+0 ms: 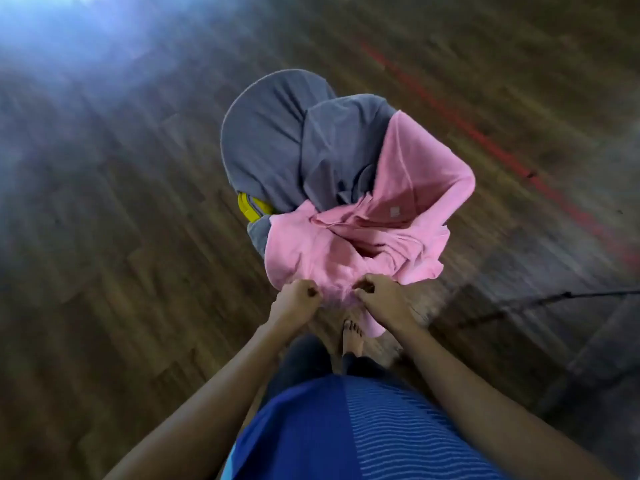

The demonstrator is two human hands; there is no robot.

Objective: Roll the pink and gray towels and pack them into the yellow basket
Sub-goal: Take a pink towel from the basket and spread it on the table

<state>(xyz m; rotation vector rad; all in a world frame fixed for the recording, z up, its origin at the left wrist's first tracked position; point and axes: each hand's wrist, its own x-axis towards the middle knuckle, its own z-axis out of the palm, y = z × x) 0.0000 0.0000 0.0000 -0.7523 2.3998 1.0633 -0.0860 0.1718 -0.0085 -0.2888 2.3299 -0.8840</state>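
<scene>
Fists clamp the near edge of the pink towel (pixel 311 258) at lower centre of the frame. The left hand (pixel 298 296) and the right hand (pixel 379 296) sit side by side, fingers curled tight into the cloth, with a small bunch of pink between them. From that grip the towel runs up the frame and to the right. It is crumpled and folded over itself, so its long axis cannot be read. Both hands are equally near it.

Above and left of the pink heap, the gray towels (pixel 270 143) hang in two draped humps over the yellow basket (pixel 251 206). Only a sliver of its rim shows at the pile's left edge (the rest is buried). Pink overlaps gray at the middle of the pile and touches it.

The step in hand looks like freeing the pink towel so it can be spread and rolled. Nothing is rolled yet. A pull toward the lower edge of the frame would likely drag the gray cloth along or tip the basket.

Below the hands a bare foot (pixel 352 337) stands on the wooden floor (pixel 121 237), just where slack cloth would drop. A red line (pixel 485 143) crosses the floor at upper right, and a thin dark cable (pixel 554 296) lies at right. Both are well apart from the pile.
</scene>
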